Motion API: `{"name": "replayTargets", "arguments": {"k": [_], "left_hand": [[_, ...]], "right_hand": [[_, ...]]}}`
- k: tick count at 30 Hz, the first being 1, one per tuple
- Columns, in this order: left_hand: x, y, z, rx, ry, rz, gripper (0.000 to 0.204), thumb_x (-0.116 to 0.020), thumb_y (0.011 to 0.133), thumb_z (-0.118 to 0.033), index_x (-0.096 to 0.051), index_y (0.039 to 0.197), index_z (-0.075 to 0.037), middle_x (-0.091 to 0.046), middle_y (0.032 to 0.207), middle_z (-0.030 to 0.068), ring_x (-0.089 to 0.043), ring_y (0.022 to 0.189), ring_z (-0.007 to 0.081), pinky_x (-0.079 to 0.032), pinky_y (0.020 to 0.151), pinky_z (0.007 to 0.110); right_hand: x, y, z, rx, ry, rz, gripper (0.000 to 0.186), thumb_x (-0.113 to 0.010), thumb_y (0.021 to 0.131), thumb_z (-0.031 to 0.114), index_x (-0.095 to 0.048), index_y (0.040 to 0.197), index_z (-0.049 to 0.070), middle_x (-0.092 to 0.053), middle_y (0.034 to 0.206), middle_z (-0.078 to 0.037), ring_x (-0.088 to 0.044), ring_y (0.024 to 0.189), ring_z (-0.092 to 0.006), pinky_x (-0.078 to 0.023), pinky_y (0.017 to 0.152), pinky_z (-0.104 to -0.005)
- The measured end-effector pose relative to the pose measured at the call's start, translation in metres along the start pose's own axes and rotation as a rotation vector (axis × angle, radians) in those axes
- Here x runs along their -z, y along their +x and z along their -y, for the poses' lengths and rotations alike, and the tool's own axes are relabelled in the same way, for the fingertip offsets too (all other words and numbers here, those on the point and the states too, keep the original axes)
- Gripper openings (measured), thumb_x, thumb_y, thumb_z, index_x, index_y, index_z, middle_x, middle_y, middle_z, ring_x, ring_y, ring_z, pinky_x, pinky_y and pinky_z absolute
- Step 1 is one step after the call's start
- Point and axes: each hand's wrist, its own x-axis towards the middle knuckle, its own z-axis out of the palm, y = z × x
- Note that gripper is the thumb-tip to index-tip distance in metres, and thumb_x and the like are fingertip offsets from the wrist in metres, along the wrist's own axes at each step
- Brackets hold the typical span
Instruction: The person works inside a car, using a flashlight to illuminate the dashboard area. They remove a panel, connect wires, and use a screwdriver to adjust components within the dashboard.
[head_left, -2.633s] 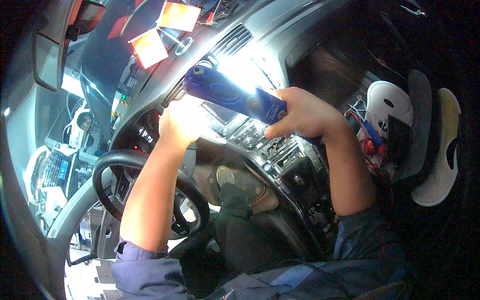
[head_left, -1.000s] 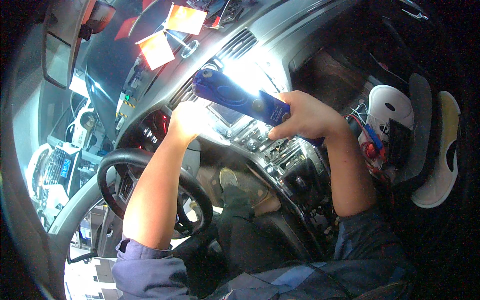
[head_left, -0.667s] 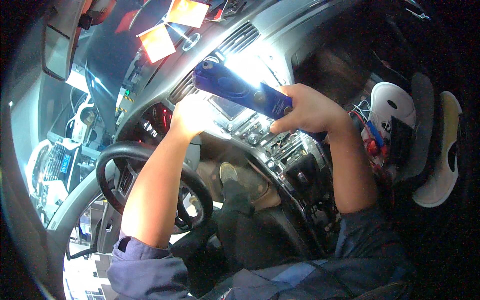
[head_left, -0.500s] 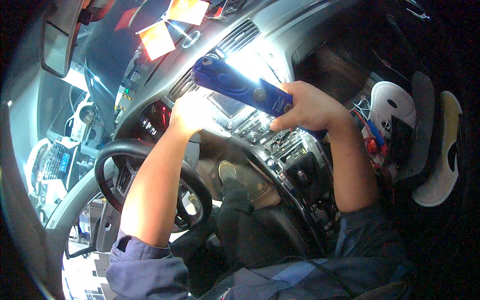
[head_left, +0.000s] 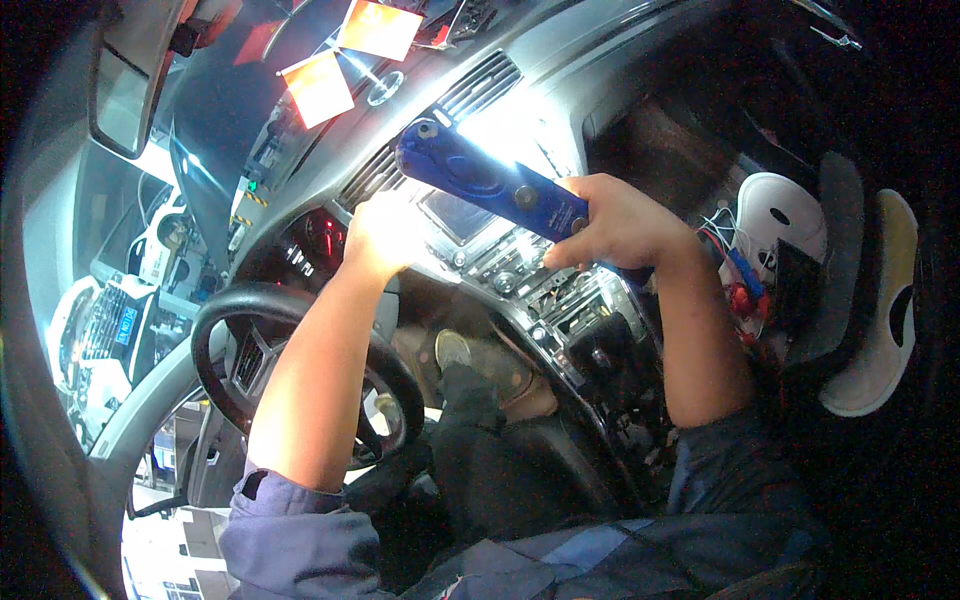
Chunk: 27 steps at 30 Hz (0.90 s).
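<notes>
A long blue handheld work light (head_left: 470, 175) is in my right hand (head_left: 625, 225), whose fingers wrap round its lower end. Its bright beam falls on the upper centre dashboard, where the display area is washed out. My left hand (head_left: 385, 235) is at the left edge of the centre console (head_left: 505, 280), near an air vent (head_left: 372, 175) and a dark screen (head_left: 455, 215). Glare bleaches that hand, and its fingers do not show. Below the screen, knobs and an opened part of the console with bare inner fittings are visible.
The steering wheel (head_left: 205, 350) lies under my left forearm. To the right are white oval pads (head_left: 765, 205) beside red and blue wiring (head_left: 745, 285). Small orange flags (head_left: 378, 30) stand on the dashboard. A rear-view mirror (head_left: 125, 90) hangs at upper left.
The whole view has shifted slightly. The work light stays in my right hand over the console, and my left hand remains at the console's left edge.
</notes>
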Motion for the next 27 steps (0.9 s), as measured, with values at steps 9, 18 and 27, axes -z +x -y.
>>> {"name": "replayTargets", "arguments": {"k": [9, 18, 27], "left_hand": [[-0.01, -0.004, 0.006, -0.049, -0.091, -0.132, 0.015, -0.068, 0.084, -0.022, -0.08, 0.087, -0.012, -0.076, 0.091, 0.0105, -0.074, 0.089, 0.0271, -0.059, 0.081, 0.037], [-0.014, 0.001, 0.01, -0.043, -0.178, -0.17, 0.013, -0.069, 0.083, -0.021, -0.078, 0.084, -0.011, -0.077, 0.091, 0.0091, -0.074, 0.087, 0.0258, -0.06, 0.08, 0.036], [-0.003, 0.008, 0.003, 0.045, -0.26, -0.209, 0.016, -0.071, 0.087, -0.027, -0.08, 0.09, -0.014, -0.078, 0.09, 0.0065, -0.075, 0.089, 0.0237, -0.06, 0.084, 0.034]], "right_hand": [[0.0, 0.0, -0.001, 0.008, -0.031, -0.011, 0.041, -0.09, 0.075, 0.021, -0.069, 0.101, -0.003, -0.071, 0.077, -0.009, -0.067, 0.062, -0.0156, -0.055, 0.058, -0.0324], [0.0, 0.003, -0.009, 0.062, -0.039, -0.028, 0.04, -0.09, 0.075, 0.022, -0.07, 0.098, -0.003, -0.071, 0.075, -0.009, -0.066, 0.061, -0.0161, -0.053, 0.057, -0.0329], [-0.002, 0.003, -0.007, 0.031, -0.023, -0.01, 0.04, -0.09, 0.074, 0.023, -0.07, 0.096, -0.004, -0.071, 0.073, -0.008, -0.066, 0.059, -0.0172, -0.053, 0.057, -0.0334]]}}
